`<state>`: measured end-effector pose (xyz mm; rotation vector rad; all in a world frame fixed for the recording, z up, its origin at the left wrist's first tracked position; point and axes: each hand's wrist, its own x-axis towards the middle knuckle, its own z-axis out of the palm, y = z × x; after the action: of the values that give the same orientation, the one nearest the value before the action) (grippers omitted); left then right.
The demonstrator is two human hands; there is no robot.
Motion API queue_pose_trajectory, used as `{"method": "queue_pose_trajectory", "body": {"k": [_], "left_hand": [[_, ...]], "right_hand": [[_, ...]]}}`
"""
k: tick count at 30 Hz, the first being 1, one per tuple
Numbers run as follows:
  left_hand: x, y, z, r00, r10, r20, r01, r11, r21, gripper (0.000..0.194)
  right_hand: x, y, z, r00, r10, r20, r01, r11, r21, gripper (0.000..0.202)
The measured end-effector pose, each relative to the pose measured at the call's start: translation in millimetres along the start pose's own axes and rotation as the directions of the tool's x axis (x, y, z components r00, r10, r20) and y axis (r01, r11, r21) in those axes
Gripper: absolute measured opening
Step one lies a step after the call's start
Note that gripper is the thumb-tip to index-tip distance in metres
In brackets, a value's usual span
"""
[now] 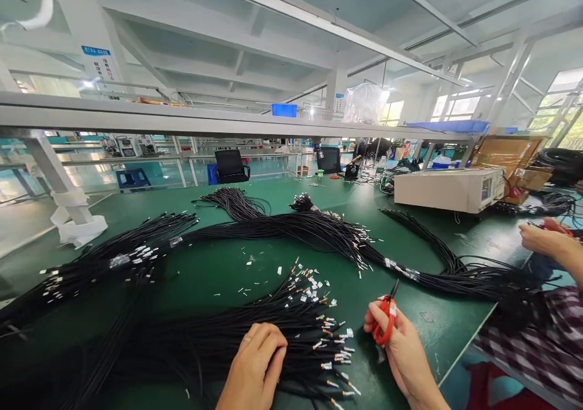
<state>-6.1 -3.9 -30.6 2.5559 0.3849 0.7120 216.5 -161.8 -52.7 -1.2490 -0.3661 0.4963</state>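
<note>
Black cables (255, 331) lie bundled on green table (218, 270); left hand (255, 367) curled onto bundle, right hand (403, 349) gripping red scissors (386, 322). Trimming stage, apparently; next calls for isolating one end.

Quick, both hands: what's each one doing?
Left hand: closed on the wires.
Right hand: holding red scissors.

One pair of red-handled scissors (386, 320). Three hands in view: own left hand (255, 361), own right hand (401, 343), one co-worker's hand (540, 239). One beige box-shaped instrument (449, 189) on one green worktop (218, 273). Two black office chairs (231, 166) behind. Black cable bundles (273, 331): several, overlapping, exact count unclear.
</note>
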Motion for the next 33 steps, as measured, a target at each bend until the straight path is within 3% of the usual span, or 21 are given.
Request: {"method": "queue_pose_trajectory", "body": {"k": [5, 10, 17, 25, 27, 28, 31, 33], "left_hand": [[0, 4, -4.6, 0.999, -0.034, 0.033, 0.034, 0.999, -0.013, 0.011], [0, 11, -5.9, 0.998, 0.051, 0.034, -0.052, 0.998, 0.018, 0.01], [9, 26, 8.5, 0.995, 0.042, 0.091, -0.051, 0.994, 0.095, 0.013], [12, -5, 44.3, 0.988, 0.125, -0.093, -0.113, 0.986, 0.126, 0.025], [14, -13, 59.3, 0.945, 0.238, -0.224, -0.19, 0.958, 0.217, 0.03], [16, -16, 67.2, 0.898, 0.316, -0.306, -0.23, 0.93, 0.287, 0.032], [20, -21, 85.4, 0.849, 0.344, -0.4, -0.212, 0.917, 0.339, 0.031], [20, -21, 88.2, 0.843, 0.324, -0.429, -0.189, 0.926, 0.327, 0.026]], "right_hand": [[0, 1, -1, 1.0, 0.006, 0.004, -0.006, 1.0, -0.006, 0.039], [1, 1, -2, 1.0, 0.003, 0.013, -0.003, 1.0, -0.004, 0.038], [4, 3, -1, 1.0, 0.001, 0.017, -0.001, 1.0, 0.004, 0.04], [5, 8, 5, 1.0, -0.024, -0.01, 0.023, 0.998, -0.053, 0.052], [5, 9, 8, 0.999, -0.034, -0.019, 0.032, 0.996, -0.078, 0.054], [4, 10, 10, 0.999, -0.04, -0.021, 0.038, 0.995, -0.087, 0.055], [1, 9, 13, 0.998, -0.058, -0.034, 0.054, 0.994, -0.094, 0.058], [-5, 6, 16, 0.996, -0.061, -0.06, 0.058, 0.997, -0.055, 0.059]]}}
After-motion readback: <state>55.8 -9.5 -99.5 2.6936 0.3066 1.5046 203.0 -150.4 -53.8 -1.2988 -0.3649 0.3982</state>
